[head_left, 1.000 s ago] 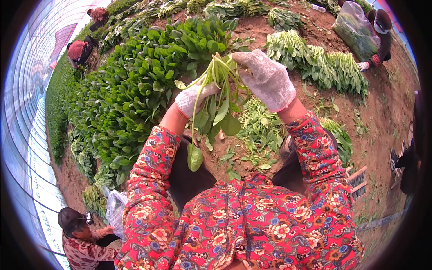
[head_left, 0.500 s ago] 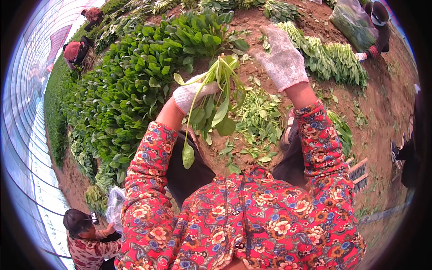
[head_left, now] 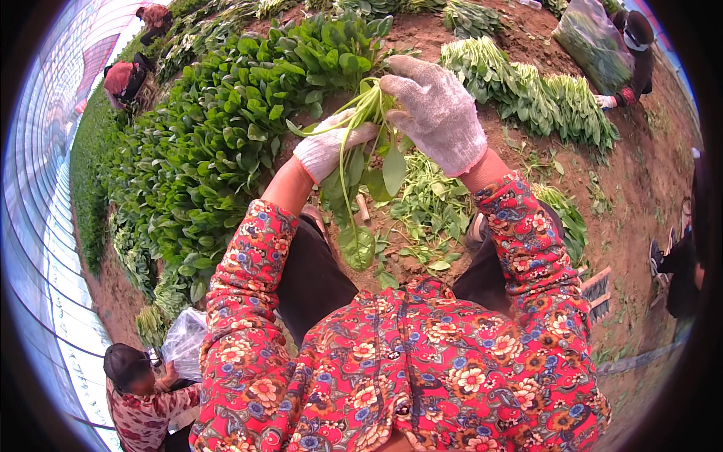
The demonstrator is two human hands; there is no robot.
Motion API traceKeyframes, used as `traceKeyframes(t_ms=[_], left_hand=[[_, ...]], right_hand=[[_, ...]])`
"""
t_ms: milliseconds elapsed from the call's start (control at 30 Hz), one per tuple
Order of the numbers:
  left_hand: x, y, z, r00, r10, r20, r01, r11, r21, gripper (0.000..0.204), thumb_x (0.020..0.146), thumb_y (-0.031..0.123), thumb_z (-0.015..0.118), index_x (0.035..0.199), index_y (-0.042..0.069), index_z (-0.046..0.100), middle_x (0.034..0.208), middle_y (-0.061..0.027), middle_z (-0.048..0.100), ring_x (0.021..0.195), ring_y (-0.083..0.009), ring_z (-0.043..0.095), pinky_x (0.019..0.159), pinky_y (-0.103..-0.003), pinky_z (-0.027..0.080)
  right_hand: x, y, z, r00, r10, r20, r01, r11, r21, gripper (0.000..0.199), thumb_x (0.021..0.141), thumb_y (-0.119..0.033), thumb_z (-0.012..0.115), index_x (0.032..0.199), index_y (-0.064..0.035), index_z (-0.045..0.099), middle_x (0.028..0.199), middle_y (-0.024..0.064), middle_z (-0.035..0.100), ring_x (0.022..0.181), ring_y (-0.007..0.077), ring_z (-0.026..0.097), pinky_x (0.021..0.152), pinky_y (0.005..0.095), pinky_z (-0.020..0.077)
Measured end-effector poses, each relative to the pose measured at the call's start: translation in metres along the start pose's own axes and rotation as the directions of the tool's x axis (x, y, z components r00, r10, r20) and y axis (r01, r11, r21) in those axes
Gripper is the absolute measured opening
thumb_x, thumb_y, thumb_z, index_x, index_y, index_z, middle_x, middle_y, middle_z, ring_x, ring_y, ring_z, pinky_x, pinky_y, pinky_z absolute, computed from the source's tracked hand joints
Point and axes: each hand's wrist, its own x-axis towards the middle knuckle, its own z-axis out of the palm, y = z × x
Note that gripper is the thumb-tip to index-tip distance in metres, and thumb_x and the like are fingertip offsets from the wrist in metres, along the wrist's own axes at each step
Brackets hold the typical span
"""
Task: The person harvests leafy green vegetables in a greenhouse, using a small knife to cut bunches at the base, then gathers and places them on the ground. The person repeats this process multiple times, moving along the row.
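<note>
My left hand [head_left: 339, 145], in a white knit glove, is closed around a small spinach plant [head_left: 364, 113]. Its pale stems point up and away from me, and its leaves hang below; one long leaf [head_left: 356, 247] droops toward my lap. My right hand [head_left: 439, 113], in a similar glove, is at the stem base from the right. Its thumb and fingers are curved but apart, with fingertips against the stems; they hide the root end. Under my hands, loose leaves [head_left: 433, 200] lie scattered on the brown soil.
Dense standing spinach [head_left: 203, 158] grows on the left. Pulled spinach [head_left: 557, 105] lies in a row at right, near a person with a full clear bag [head_left: 593, 45]. Another person [head_left: 147, 395] holds a clear bag at lower left. A wooden-framed object [head_left: 597, 294] is beside my right elbow.
My right hand has moved left and slightly down to the stem base, its spread fingers curving in. The spinach in my left hand has shifted slightly left, and its long leaf has swung right.
</note>
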Motion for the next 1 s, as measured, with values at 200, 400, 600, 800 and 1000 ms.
traceKeyframes(t_ms=[200,400,600,800,1000], left_hand=[[-0.001,-0.003,0.000,0.996,-0.027,0.079,0.018,0.994,0.106,0.056,0.094,0.024,0.071,0.144,0.007,0.051,0.120,-0.0008,0.065,0.099,-0.0100,0.062,0.085,-0.030,0.055],[-0.011,-0.004,-0.007,0.997,0.032,0.070,-0.039,0.995,0.092,0.061,0.092,0.023,0.071,0.145,0.003,0.049,0.120,-0.0055,0.066,0.101,-0.0131,0.063,0.090,-0.032,0.054],[-0.020,0.002,-0.005,0.999,0.029,0.043,-0.025,0.996,-0.089,0.053,0.089,0.019,0.071,0.137,0.001,0.057,0.115,-0.0054,0.067,0.097,-0.0129,0.063,0.087,-0.030,0.053],[-0.018,0.007,0.003,0.989,0.091,0.114,-0.073,0.986,-0.149,0.062,0.090,0.022,0.073,0.142,-0.001,0.051,0.120,-0.0065,0.065,0.105,-0.0144,0.063,0.092,-0.032,0.052],[-0.009,0.008,0.012,0.986,0.098,0.136,-0.082,0.990,-0.118,0.065,0.090,0.024,0.074,0.145,0.002,0.047,0.125,-0.0071,0.064,0.110,-0.0156,0.063,0.097,-0.033,0.052]], right_hand=[[0.005,-0.002,0.012,0.993,0.048,-0.106,-0.039,0.996,0.081,0.021,0.078,-0.009,0.075,0.095,-0.0097,0.064,0.115,0.0078,0.067,0.102,0.0288,0.065,0.087,0.0414,0.0534],[0.004,0.030,-0.020,0.822,0.504,0.266,-0.473,0.863,-0.176,0.023,0.087,-0.028,0.072,0.094,-0.0072,0.066,0.104,0.0115,0.067,0.097,0.0314,0.067,0.084,0.0425,0.0539],[-0.010,0.043,-0.016,0.814,0.511,0.275,-0.541,0.840,0.038,0.043,0.091,-0.021,0.068,0.132,-0.0083,0.058,0.125,0.0146,0.064,0.115,0.0313,0.063,0.097,0.0413,0.0519],[-0.005,0.013,-0.006,0.887,0.337,0.315,-0.452,0.498,0.740,0.065,0.083,-0.020,0.081,0.140,-0.0032,0.053,0.139,0.0137,0.057,0.128,0.0243,0.057,0.106,0.0370,0.0467],[0.003,-0.011,-0.001,0.823,0.321,0.469,-0.556,0.287,0.780,0.071,0.081,-0.010,0.077,0.145,-0.0023,0.046,0.142,0.0109,0.055,0.126,0.0180,0.055,0.106,0.0339,0.0471]])
